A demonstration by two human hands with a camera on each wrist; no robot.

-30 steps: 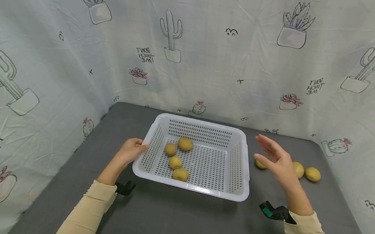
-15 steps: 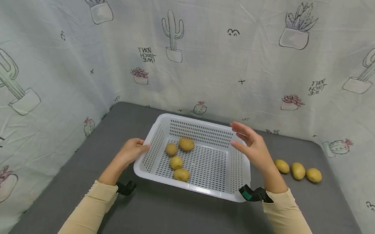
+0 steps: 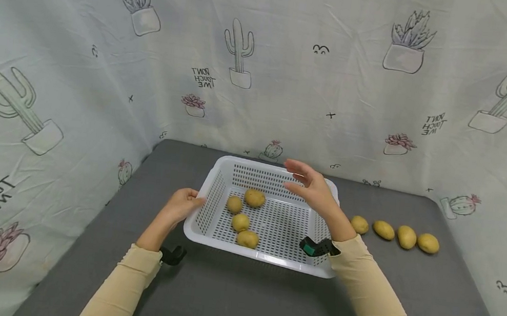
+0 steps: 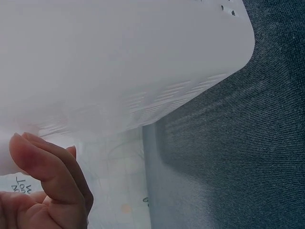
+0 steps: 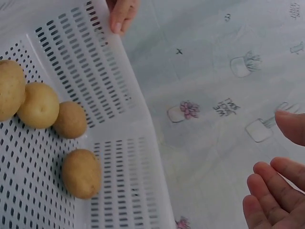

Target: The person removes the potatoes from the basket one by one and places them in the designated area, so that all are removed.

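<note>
White, rectangular, perforated plastic basket (image 3: 261,257) with four rounded yellow-brown potatoes (image 3: 240,222) is near the grey tabletop's (image 3: 229,305) far edge; left hand (image 3: 180,204) grips its left rim, right hand (image 3: 317,190) hovers over it, fingers loosely extended.

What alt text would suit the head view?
A person's left hand grips the rim of a white perforated basket holding four potatoes; the empty right hand hovers over it. Four more potatoes sit in a row to the basket's right on the gray table.
</note>
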